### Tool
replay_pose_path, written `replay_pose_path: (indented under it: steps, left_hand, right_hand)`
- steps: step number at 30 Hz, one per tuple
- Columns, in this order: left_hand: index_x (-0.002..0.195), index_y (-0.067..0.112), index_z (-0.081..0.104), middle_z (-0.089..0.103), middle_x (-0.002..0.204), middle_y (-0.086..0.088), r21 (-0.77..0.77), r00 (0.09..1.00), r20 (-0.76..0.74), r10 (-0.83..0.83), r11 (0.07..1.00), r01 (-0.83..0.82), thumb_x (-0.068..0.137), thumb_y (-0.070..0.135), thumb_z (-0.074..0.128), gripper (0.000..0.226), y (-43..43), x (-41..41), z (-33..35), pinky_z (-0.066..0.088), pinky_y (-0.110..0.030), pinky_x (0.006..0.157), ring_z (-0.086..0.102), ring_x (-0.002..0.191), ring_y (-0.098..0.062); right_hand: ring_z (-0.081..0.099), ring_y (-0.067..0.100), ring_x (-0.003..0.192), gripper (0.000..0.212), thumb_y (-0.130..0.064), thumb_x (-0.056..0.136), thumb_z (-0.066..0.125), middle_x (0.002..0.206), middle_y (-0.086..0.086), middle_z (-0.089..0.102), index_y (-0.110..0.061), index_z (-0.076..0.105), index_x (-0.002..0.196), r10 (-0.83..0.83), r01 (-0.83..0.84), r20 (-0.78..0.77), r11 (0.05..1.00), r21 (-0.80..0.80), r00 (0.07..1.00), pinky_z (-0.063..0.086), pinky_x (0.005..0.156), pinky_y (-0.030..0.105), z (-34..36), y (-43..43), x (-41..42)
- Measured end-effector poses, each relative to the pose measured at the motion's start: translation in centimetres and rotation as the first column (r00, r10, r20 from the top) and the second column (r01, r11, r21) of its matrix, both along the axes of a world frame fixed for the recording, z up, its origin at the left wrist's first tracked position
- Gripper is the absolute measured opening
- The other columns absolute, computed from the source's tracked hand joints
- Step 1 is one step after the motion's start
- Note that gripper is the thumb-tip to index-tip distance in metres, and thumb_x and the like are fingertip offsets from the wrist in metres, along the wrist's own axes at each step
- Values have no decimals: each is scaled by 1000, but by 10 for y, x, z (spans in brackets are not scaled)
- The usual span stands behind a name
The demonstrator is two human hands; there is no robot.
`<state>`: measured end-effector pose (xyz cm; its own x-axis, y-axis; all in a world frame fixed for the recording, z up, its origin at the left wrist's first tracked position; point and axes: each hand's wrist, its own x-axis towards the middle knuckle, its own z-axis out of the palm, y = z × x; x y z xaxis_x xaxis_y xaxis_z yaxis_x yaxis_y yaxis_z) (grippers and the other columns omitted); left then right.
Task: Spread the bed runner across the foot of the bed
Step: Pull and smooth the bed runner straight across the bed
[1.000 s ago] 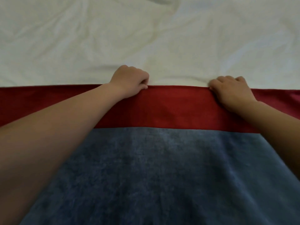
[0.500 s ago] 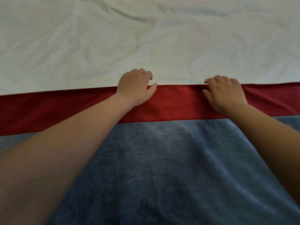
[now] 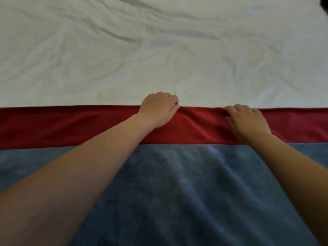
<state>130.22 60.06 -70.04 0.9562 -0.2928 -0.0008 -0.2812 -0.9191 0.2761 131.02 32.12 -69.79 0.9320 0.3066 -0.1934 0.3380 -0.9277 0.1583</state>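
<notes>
I see my left hand (image 3: 158, 110) and right hand (image 3: 246, 119) each pinching the far red edge of the bed runner (image 3: 177, 183), which lies across the white sheet (image 3: 159, 50). Fabric bunches between them; uneven pulling could skew the edge.

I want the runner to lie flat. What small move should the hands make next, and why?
Probably draw the left hand and right hand apart along the far edge of the bed runner: both grip it, and the red band puckers between them.
</notes>
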Motion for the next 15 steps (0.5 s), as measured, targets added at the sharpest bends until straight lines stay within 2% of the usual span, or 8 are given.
replay_pose_path:
  steps: [3, 7, 10, 15]
  left_hand:
    - [107, 18, 61, 63, 108, -6, -17, 993, -81, 91, 996, -93, 97, 31, 39, 27, -36, 14, -9, 46, -41, 83, 56, 102, -28]
    - [110, 21, 60, 62, 113, -4, 27, 976, -136, 171, 985, -169, 94, 35, 47, 24, -72, 29, -22, 43, -39, 86, 55, 108, -27]
    - [109, 22, 61, 62, 115, -3, 56, 955, -187, 228, 974, -221, 92, 35, 54, 22, -97, 33, -32, 43, -38, 86, 55, 109, -26]
    - [104, 21, 64, 63, 112, -4, 88, 932, -136, 335, 942, -325, 91, 23, 56, 16, -110, 32, -41, 44, -40, 88, 56, 107, -27]
  right_hand:
    - [52, 32, 110, 34, -25, 97, 42, 122, 11, 55, -16, 47, 129, 38, -37, -24, 998, 59, 999, 42, 87, 45, -17, -26, 19]
    - [50, 33, 110, 34, -23, 98, 40, 124, 11, 53, -16, 46, 130, 48, -44, -29, 988, 150, 998, 40, 87, 44, -35, -57, 39]
    - [50, 33, 108, 32, -25, 97, 43, 122, 12, 52, -14, 48, 127, 77, -70, -42, 986, 154, 996, 39, 86, 43, -48, -79, 51]
    - [51, 33, 99, 21, -22, 96, 44, 109, 12, 55, -10, 55, 110, 133, -138, 35, 974, 182, 990, 37, 82, 43, -56, -92, 61]
